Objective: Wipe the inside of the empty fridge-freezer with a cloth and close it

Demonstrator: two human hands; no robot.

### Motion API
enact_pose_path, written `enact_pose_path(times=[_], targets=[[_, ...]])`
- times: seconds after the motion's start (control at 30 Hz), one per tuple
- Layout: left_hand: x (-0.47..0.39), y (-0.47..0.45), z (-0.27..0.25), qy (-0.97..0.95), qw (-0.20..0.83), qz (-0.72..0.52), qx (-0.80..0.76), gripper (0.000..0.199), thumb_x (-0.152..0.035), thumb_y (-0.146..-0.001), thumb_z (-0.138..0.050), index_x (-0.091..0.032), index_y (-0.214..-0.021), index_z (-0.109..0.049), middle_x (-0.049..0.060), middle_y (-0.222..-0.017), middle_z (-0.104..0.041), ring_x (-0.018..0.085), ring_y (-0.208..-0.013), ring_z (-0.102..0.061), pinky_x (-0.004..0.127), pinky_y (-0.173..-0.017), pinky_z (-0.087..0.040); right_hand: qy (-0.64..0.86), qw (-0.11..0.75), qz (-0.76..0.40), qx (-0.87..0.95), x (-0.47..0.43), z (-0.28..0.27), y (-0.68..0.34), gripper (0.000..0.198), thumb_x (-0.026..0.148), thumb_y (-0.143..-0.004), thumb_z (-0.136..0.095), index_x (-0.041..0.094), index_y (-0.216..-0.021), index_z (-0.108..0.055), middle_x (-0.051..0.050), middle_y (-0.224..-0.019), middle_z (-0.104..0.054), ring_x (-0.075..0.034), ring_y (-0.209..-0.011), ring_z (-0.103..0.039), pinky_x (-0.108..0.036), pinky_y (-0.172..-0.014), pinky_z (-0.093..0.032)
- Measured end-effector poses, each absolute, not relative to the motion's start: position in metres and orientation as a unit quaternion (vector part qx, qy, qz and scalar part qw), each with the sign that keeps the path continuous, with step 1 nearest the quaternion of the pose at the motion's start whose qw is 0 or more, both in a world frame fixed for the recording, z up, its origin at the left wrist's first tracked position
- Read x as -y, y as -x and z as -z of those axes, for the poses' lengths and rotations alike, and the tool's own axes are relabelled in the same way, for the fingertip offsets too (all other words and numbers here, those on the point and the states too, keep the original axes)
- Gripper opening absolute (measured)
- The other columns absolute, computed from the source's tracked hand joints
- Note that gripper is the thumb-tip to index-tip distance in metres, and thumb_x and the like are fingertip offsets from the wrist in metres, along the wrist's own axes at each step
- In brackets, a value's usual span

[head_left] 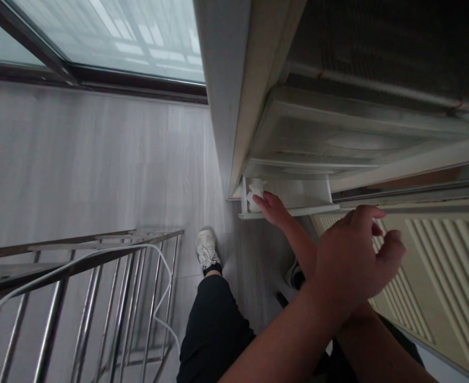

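A crumpled white cloth sits in the left end of a small white tray that juts out from the foot of an appliance cabinet, and that tray serves as the marker for everything else here. The arms cross in the foreground, so the hand reaching the tray is the right hand — its forearm runs up from the lower right, and its fingertips press on the cloth, fingers bent over it; whether it truly pinches the cloth or only rests on it cannot be told. The left hand hovers below and to the right of the tray, well apart from it, holding nothing, its fingers loosely curled with thumb and forefinger parted. Right of the tray and behind that hand lies a cream ribbed panel. Below the tray, a foot in a white sneaker stands on the pale wood-grain floor, with a black trouser leg nearer the camera. Far to the left of the tray stands a metal rack with a white cable draped over it — and above it, at the top left, a frosted window.
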State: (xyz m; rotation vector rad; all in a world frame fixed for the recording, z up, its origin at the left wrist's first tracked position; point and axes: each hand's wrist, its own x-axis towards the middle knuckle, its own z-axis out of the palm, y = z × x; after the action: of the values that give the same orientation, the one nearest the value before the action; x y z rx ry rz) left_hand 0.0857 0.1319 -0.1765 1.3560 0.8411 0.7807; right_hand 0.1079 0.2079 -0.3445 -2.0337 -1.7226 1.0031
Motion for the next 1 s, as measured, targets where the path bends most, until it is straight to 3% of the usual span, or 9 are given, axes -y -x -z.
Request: enact_pose_path(times=[0.13,0.27,0.37,0.47,0.6,0.7,0.83,1.0], targets=[[-0.129,-0.085,0.174,-0.583,0.647,-0.332,-0.364,0.029,-0.035,-0.095,-0.057,-0.023,-0.121,-0.056,0.001,-0.099,-0.074,0.015,-0.082,-0.07,0.03,-0.074,-0.057,0.64,0.027,-0.235,0.731,-0.193,0.338,-0.078,0.038,0.039,-0.103,-0.043,0.014,-0.099,-0.071,-0.014,-0.111,-0.064,-0.025,-0.109,-0.055,-0.036,-0.096,-0.042],[-0.121,-0.086,0.17,-0.579,0.649,-0.34,-0.358,0.029,-0.037,-0.095,-0.057,-0.024,-0.12,-0.056,0.001,-0.099,-0.074,0.015,-0.082,-0.069,0.03,-0.073,-0.056,0.711,-0.085,-0.18,0.674,-0.214,0.349,-0.035,0.034,0.018,-0.097,-0.045,0.009,-0.114,-0.073,-0.024,-0.125,-0.059,-0.034,-0.116,-0.052,-0.046,-0.094,-0.044],[-0.119,-0.087,0.168,-0.584,0.647,-0.34,-0.354,0.029,-0.037,-0.095,-0.057,-0.024,-0.121,-0.057,0.001,-0.099,-0.074,0.015,-0.083,-0.069,0.029,-0.074,-0.056,0.751,-0.109,-0.155,0.633,-0.233,0.356,-0.009,0.04,0.012,-0.097,-0.039,0.003,-0.115,-0.074,-0.027,-0.136,-0.053,-0.038,-0.122,-0.048,-0.051,-0.1,-0.042],[-0.121,-0.088,0.166,-0.582,0.649,-0.34,-0.352,0.03,-0.037,-0.095,-0.057,-0.024,-0.121,-0.057,0.001,-0.099,-0.074,0.014,-0.081,-0.069,0.028,-0.072,-0.055,0.753,-0.111,-0.135,0.635,-0.241,0.362,0.008,0.045,0.011,-0.098,-0.036,0.001,-0.127,-0.07,-0.027,-0.146,-0.048,-0.039,-0.131,-0.044,-0.056,-0.111,-0.036],[-0.124,-0.087,0.163,-0.579,0.654,-0.347,-0.341,0.031,-0.038,-0.095,-0.056,-0.024,-0.123,-0.056,0.001,-0.101,-0.074,0.013,-0.082,-0.068,0.027,-0.073,-0.054,0.741,-0.155,-0.115,0.644,-0.231,0.375,0.013,0.052,0.011,-0.099,-0.036,-0.009,-0.146,-0.05,-0.029,-0.152,-0.044,-0.04,-0.143,-0.036,-0.056,-0.126,-0.014],[-0.124,-0.083,0.16,-0.574,0.659,-0.352,-0.335,0.029,-0.036,-0.096,-0.055,-0.025,-0.123,-0.056,0.001,-0.102,-0.074,0.014,-0.083,-0.068,0.027,-0.073,-0.053,0.714,-0.15,-0.114,0.674,-0.213,0.393,0.012,0.057,0.005,-0.096,-0.04,-0.003,-0.151,-0.045,-0.023,-0.161,-0.037,-0.032,-0.155,-0.024,-0.05,-0.13,-0.002],[-0.122,-0.08,0.157,-0.564,0.666,-0.355,-0.336,0.028,-0.035,-0.096,-0.056,-0.025,-0.122,-0.056,0.001,-0.101,-0.074,0.015,-0.082,-0.068,0.028,-0.073,-0.052,0.722,-0.147,-0.164,0.656,-0.199,0.421,0.015,0.062,-0.003,-0.089,-0.044,0.005,-0.15,-0.05,-0.015,-0.161,-0.039,-0.022,-0.158,-0.018,-0.04,-0.13,0.0],[-0.13,-0.073,0.156,-0.566,0.666,-0.356,-0.331,0.027,-0.034,-0.095,-0.057,-0.025,-0.121,-0.057,0.001,-0.101,-0.074,0.015,-0.082,-0.067,0.029,-0.075,-0.052,0.747,-0.145,-0.216,0.612,-0.222,0.447,0.015,0.066,-0.002,-0.089,-0.048,0.011,-0.154,-0.047,-0.014,-0.16,-0.041,-0.026,-0.158,-0.018,-0.043,-0.13,-0.001]])
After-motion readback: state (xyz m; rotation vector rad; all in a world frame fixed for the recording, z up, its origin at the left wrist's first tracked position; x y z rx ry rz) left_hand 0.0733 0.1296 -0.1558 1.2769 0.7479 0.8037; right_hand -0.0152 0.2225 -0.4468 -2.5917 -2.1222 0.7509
